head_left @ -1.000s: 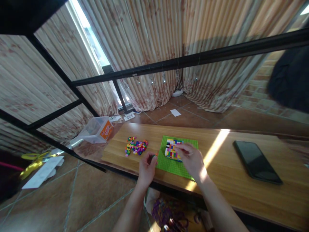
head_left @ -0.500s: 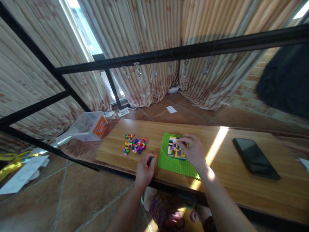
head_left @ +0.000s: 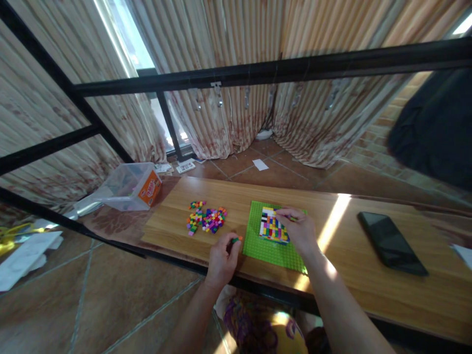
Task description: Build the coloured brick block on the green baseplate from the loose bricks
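A block of multicoloured toy bricks stands on a green studded baseplate, with white and black bricks along its left side. My right hand is over the block's far right part, thumb and fingers pinched together at its top. Whatever lies between those fingertips is too small to make out. Left of the baseplate, my left hand is curled closed near the table's front edge. Small toy bricks, one green and one orange, poke out at its fingertips. Beyond that hand lies a loose pile of coloured bricks.
The wooden table also bears a black phone at the right. A clear plastic box with an orange label stands past the table's left end. A black metal bar crosses above the far side, before curtains.
My right hand has shifted slightly right across the block, uncovering more of its top. The left hand keeps its hold on the bricks. The camera view has moved a little.
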A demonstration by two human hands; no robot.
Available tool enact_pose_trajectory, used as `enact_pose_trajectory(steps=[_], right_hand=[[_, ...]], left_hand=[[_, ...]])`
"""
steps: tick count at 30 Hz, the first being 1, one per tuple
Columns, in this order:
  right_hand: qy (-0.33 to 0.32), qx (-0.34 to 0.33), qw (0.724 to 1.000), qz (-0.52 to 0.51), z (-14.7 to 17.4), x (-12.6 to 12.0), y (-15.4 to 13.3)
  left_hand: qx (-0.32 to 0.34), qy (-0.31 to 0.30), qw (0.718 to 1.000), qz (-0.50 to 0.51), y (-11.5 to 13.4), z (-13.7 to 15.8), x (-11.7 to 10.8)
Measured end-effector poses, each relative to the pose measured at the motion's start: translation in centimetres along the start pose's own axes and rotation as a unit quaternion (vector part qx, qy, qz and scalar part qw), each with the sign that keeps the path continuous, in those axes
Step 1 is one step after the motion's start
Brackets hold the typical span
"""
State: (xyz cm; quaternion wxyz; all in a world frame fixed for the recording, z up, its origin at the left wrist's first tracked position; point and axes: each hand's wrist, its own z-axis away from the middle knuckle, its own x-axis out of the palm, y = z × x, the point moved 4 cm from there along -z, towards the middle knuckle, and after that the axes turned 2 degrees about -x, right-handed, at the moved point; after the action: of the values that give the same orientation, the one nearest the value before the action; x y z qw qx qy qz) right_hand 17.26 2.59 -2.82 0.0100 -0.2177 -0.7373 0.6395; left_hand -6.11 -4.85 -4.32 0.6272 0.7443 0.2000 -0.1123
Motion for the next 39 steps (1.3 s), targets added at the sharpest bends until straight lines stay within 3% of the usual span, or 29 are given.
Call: enact_pose_trajectory(steps=[17,26,39], right_hand=[[0.015,0.054,0.997,-0.044,0.0,-0.3,0.3],[-0.014,0.011,0.999,0.04,-0.6,0.8,1.1],[-0.007,-0.027,0.993,0.115,-0.1,0.7,-0.4]], left_hand=[[0.004,-0.001,1.0,-0.024,0.0,0.0,0.1],[-0.008,0.005,1.0,0.008,0.3,-0.1,0.0],[-0.005,0.01,1.0,-0.01,-0.1,0.0,0.1]])
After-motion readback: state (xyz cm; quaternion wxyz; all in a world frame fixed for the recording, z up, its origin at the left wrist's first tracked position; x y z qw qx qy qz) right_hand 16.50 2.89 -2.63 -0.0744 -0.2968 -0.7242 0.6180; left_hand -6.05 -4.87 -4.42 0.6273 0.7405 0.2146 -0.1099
